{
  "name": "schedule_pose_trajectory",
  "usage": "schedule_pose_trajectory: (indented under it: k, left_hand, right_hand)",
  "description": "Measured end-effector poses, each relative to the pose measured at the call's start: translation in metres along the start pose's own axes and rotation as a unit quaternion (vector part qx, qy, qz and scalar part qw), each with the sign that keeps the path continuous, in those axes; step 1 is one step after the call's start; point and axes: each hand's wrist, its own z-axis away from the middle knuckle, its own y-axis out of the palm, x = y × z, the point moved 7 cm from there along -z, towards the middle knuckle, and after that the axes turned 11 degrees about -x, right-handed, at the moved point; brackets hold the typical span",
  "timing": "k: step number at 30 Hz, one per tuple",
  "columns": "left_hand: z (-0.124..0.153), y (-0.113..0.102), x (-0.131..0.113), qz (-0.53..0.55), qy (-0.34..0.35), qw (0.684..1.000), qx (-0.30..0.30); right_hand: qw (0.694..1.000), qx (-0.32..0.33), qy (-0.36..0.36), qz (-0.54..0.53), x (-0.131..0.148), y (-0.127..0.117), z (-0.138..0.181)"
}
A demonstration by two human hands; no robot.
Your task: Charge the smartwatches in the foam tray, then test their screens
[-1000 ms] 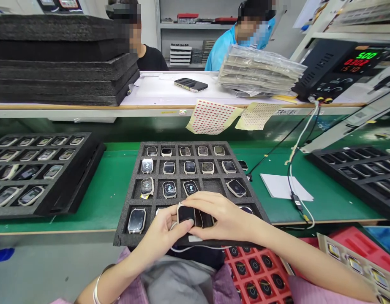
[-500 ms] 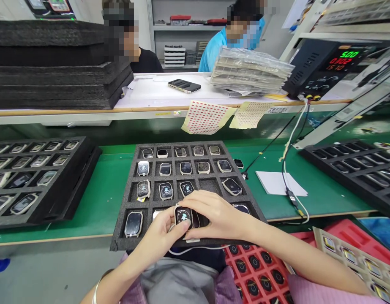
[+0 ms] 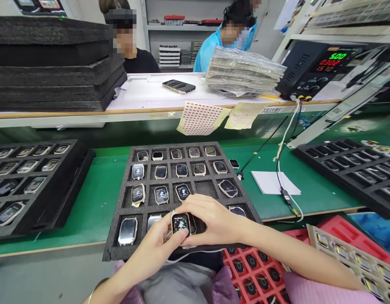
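Observation:
A smartwatch (image 3: pixel 180 222) without a strap, its dial lit, is held over the front row of a black foam tray (image 3: pixel 114 230). My left hand (image 3: pixel 159 238) grips it from the left, with the thumb lying on the lower part of the screen. From the right, my right hand (image 3: pixel 210 219) closes round it, fingers at the top edge and thumb near the bottom corner. Behind my right fingers, part of another watch shows in its slot. Several watch bodies fill the tray's other slots; one slot (image 3: pixel 205 188) in the second row from the front holds none.
More watch trays stand at left (image 3: pixel 26 177) and right (image 3: pixel 343 164). A white cable (image 3: pixel 195 254) runs below my hands, beside a red tray (image 3: pixel 242 276) of round parts. Papers (image 3: pixel 275 182), a power supply (image 3: pixel 318 69) and a phone (image 3: pixel 178 86) lie beyond. Two people sit opposite.
The view has shifted slightly, so most things sit a little further left. Both hands keep their hold on the smartwatch, and my left thumb still rests on its screen.

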Motion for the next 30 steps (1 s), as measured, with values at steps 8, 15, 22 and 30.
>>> schedule_pose_trajectory:
  k: [8, 15, 22, 30]
  left_hand:
    - [0.004, 0.001, 0.008, -0.009, -0.031, 0.999, 0.009]
    - [0.008, 0.004, 0.010, 0.013, -0.061, 0.998, 0.028]
    - [0.003, 0.006, 0.007, 0.061, -0.049, 0.996, 0.041]
    - [-0.001, -0.004, 0.003, 0.085, -0.036, 0.995, -0.031]
  right_hand:
    - [0.995, 0.002, 0.056, -0.087, -0.014, -0.018, -0.003]
    - [0.987, -0.054, 0.149, 0.031, -0.058, -0.052, 0.010]
    - [0.997, -0.023, 0.074, -0.029, -0.012, -0.035, 0.005]
    - [0.999, 0.020, -0.009, 0.045, 0.007, -0.005, -0.009]
